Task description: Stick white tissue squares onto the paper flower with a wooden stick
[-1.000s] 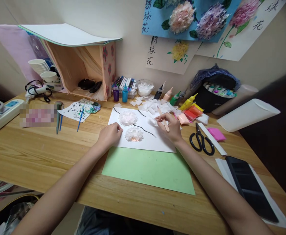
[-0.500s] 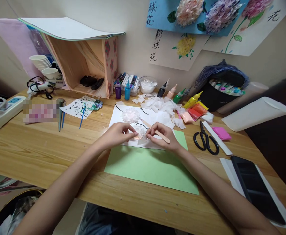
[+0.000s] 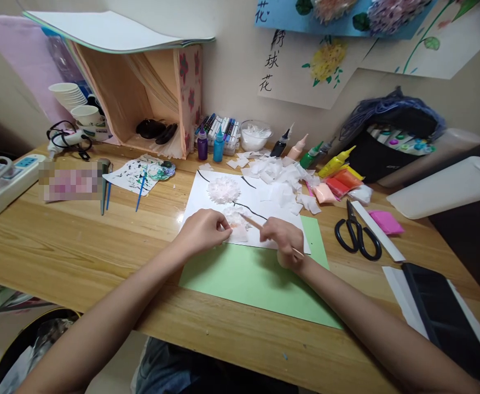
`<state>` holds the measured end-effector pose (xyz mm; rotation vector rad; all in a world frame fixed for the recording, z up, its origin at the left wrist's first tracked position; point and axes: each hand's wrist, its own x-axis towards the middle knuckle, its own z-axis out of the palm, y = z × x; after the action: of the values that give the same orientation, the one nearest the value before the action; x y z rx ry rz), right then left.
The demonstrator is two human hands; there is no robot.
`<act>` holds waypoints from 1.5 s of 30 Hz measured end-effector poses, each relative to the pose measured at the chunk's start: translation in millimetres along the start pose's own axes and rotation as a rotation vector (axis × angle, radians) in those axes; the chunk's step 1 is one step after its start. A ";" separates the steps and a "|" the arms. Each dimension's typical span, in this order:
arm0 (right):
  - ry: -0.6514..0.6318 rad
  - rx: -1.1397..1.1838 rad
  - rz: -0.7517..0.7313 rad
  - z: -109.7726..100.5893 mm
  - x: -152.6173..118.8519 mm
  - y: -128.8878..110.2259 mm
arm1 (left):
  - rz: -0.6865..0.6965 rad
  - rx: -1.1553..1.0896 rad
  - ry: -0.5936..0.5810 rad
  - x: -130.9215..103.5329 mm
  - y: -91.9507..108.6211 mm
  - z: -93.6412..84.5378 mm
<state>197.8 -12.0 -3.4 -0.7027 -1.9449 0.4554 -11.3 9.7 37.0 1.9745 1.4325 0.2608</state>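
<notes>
My left hand [image 3: 206, 229] has thumb and fingers pinched on the edge of a small, thin white paper square [image 3: 238, 234], low on the white sheet [image 3: 190, 205]. My right hand [image 3: 284, 238] grips a wooden craft stick [image 3: 253, 221], whose narrow end points at a half-made pale paper flower [image 3: 235, 214]. Behind that one, a fuller pale pink paper flower [image 3: 224, 189] stands on the same sheet. Black stem lines [image 3: 250, 210] are drawn there. Under the white sheet lies a green sheet [image 3: 256, 287].
Loose white paper pieces [image 3: 278, 174] are heaped behind the sheet. Paint bottles [image 3: 218, 146] and a glass bowl [image 3: 255, 135] stand at the back. To the right lie black scissors [image 3: 357, 235], a pink packet [image 3: 387, 222] and a black tray [image 3: 449, 317]. Blue brushes [image 3: 141, 191] lie left.
My right hand has drawn back to the right and turned, with the stick still in it. The paper square is now at my left fingers. The view has shifted slightly.
</notes>
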 end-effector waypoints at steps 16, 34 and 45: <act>-0.188 -0.266 -0.189 5.5 1.2 -2.3 | -0.003 0.057 0.148 2.3 0.9 3.1; -0.100 0.072 0.747 15.4 64.3 5.6 | -0.213 0.174 0.212 20.8 -23.2 -5.1; -0.145 0.258 0.922 10.8 79.1 17.0 | -0.207 0.175 0.207 22.2 -24.4 -6.3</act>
<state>165.0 51.9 35.4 -1.4050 -1.5459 1.3136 -24.9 36.4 21.8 1.9603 1.8338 0.2599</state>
